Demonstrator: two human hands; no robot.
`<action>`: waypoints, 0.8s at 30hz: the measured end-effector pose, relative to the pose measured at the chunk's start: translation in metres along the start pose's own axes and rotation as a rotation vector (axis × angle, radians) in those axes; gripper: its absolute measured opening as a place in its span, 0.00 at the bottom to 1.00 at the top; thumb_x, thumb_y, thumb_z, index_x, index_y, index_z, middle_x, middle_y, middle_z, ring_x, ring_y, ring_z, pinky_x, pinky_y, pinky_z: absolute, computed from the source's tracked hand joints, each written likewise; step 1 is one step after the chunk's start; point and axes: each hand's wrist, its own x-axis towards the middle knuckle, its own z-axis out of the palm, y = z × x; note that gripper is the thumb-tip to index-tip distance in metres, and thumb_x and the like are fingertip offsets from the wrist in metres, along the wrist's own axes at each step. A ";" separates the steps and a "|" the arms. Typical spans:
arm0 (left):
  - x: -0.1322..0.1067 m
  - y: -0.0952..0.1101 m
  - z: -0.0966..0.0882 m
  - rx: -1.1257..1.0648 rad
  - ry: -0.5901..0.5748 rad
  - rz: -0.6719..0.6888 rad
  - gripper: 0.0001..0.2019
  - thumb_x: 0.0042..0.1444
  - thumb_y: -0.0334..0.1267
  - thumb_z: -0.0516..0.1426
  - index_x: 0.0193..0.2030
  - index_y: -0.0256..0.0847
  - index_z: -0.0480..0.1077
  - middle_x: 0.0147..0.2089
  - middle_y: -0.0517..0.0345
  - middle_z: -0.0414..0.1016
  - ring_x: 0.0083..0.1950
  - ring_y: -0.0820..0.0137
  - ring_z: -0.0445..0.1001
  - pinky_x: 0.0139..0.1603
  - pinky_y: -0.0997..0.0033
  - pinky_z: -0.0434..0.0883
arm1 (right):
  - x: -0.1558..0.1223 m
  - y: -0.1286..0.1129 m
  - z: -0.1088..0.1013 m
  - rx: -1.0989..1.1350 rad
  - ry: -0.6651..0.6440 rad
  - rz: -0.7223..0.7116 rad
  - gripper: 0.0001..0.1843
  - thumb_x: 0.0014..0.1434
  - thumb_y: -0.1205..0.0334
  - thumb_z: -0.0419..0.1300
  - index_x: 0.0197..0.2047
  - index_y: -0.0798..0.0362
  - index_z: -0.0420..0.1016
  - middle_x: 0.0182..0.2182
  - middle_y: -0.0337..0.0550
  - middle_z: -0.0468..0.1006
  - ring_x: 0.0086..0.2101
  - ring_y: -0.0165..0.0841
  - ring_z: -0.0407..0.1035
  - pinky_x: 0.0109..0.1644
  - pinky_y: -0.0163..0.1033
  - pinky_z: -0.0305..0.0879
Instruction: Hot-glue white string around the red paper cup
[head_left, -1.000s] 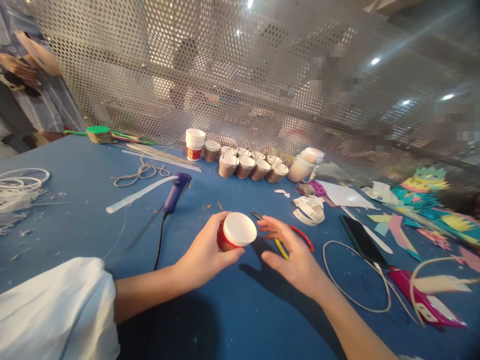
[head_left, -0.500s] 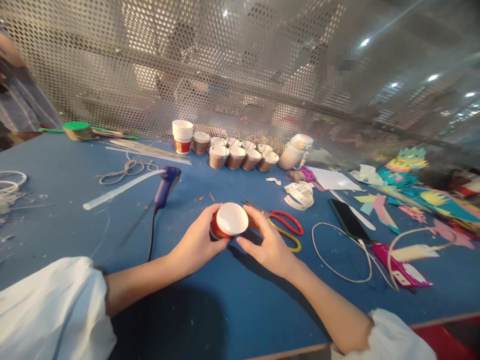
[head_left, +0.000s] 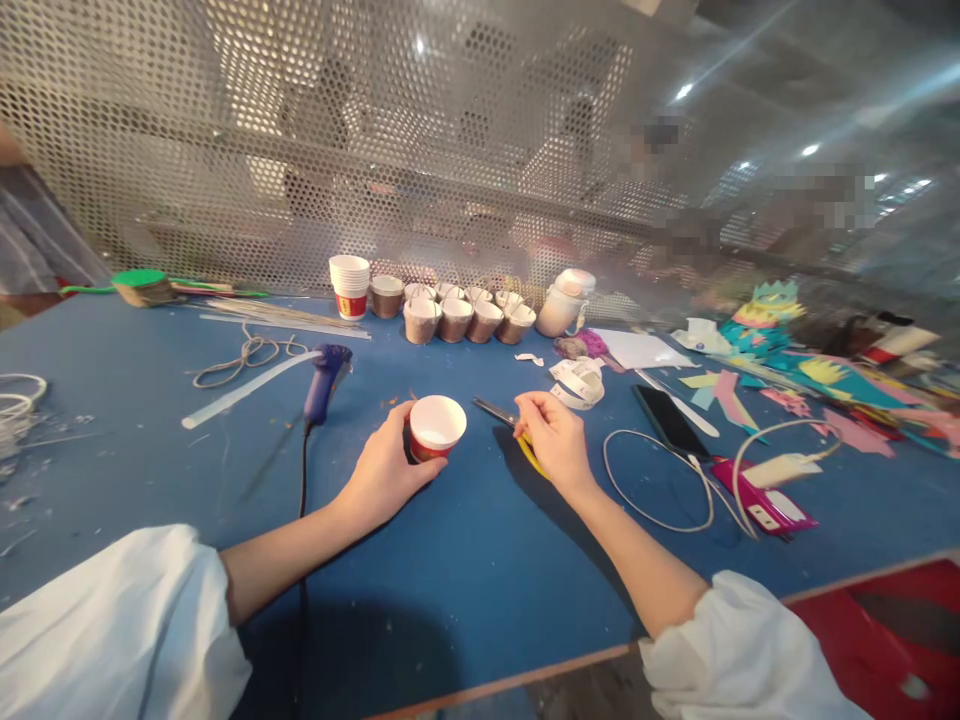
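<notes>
My left hand (head_left: 385,462) is wrapped around a red and white paper cup (head_left: 439,432), which stands upright with its white inside facing up. To the right, the fingers of my right hand (head_left: 553,437) are closed at the handles of a pair of scissors (head_left: 495,411). The blades point left toward the cup, and part of a yellow handle shows below my fingers; the red handle is hidden by the hand. A blue hot glue gun (head_left: 324,385) stands left of the cup, with its long glue stick (head_left: 240,392) reaching out to the left.
Several twine-wrapped cups (head_left: 455,320) stand at the back beside a stack of paper cups (head_left: 350,285) and a jar (head_left: 565,302). Paper tape (head_left: 577,380), a phone (head_left: 670,420), a cable (head_left: 660,528) and a pink power bank (head_left: 772,508) lie right. A cord (head_left: 304,480) trails from the glue gun.
My right hand has left the cup and moved right onto the scissors' handles. The cup stays in my left hand. The whole view has shifted slightly.
</notes>
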 end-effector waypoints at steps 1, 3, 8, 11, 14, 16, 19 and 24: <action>0.000 0.000 0.000 -0.004 0.004 0.005 0.34 0.47 0.40 0.63 0.60 0.40 0.56 0.60 0.45 0.68 0.62 0.54 0.67 0.62 0.50 0.63 | 0.001 0.002 -0.001 -0.016 0.014 -0.003 0.16 0.60 0.48 0.56 0.33 0.53 0.71 0.17 0.33 0.67 0.20 0.27 0.63 0.28 0.34 0.62; 0.000 0.001 0.000 -0.017 0.017 0.007 0.37 0.46 0.41 0.64 0.62 0.39 0.54 0.62 0.43 0.65 0.63 0.54 0.65 0.64 0.50 0.62 | 0.004 0.008 -0.001 -0.060 0.029 -0.012 0.16 0.59 0.48 0.56 0.32 0.53 0.70 0.16 0.32 0.65 0.19 0.27 0.61 0.26 0.33 0.60; -0.007 0.005 -0.008 0.012 0.160 0.292 0.33 0.55 0.41 0.58 0.65 0.40 0.51 0.67 0.40 0.57 0.68 0.56 0.58 0.66 0.49 0.57 | 0.006 0.015 -0.003 -0.203 -0.006 -0.104 0.23 0.62 0.47 0.51 0.20 0.51 0.61 0.15 0.32 0.60 0.20 0.26 0.57 0.26 0.33 0.56; -0.015 0.003 -0.013 0.137 0.225 0.614 0.24 0.57 0.35 0.55 0.61 0.43 0.59 0.68 0.41 0.57 0.70 0.55 0.54 0.67 0.45 0.55 | 0.005 0.012 -0.004 -0.273 -0.013 -0.201 0.19 0.61 0.49 0.53 0.24 0.51 0.65 0.19 0.35 0.67 0.23 0.28 0.63 0.30 0.34 0.61; -0.024 0.002 -0.014 0.257 -0.007 0.870 0.16 0.58 0.30 0.54 0.51 0.48 0.69 0.61 0.50 0.69 0.66 0.57 0.62 0.68 0.43 0.53 | 0.002 0.009 -0.004 -0.276 -0.047 -0.244 0.15 0.62 0.50 0.53 0.33 0.51 0.71 0.25 0.38 0.75 0.27 0.30 0.70 0.35 0.35 0.66; -0.028 0.005 -0.014 0.267 -0.252 0.983 0.16 0.59 0.28 0.53 0.50 0.50 0.71 0.56 0.54 0.75 0.63 0.61 0.68 0.68 0.46 0.54 | 0.002 0.010 -0.005 -0.306 -0.065 -0.233 0.18 0.64 0.49 0.51 0.30 0.51 0.71 0.21 0.38 0.74 0.26 0.31 0.70 0.35 0.36 0.67; -0.029 0.013 -0.015 0.212 -0.418 1.039 0.17 0.60 0.26 0.52 0.51 0.48 0.71 0.52 0.54 0.78 0.59 0.65 0.71 0.68 0.52 0.58 | 0.002 0.014 -0.004 -0.351 -0.042 -0.300 0.16 0.63 0.51 0.52 0.32 0.51 0.73 0.27 0.41 0.77 0.29 0.32 0.72 0.38 0.37 0.69; -0.025 0.021 -0.017 0.198 -0.453 0.949 0.13 0.60 0.28 0.50 0.43 0.47 0.73 0.42 0.55 0.79 0.53 0.67 0.75 0.67 0.52 0.58 | 0.004 0.017 -0.004 -0.368 -0.048 -0.346 0.14 0.63 0.52 0.53 0.36 0.53 0.74 0.26 0.42 0.77 0.28 0.33 0.71 0.36 0.38 0.68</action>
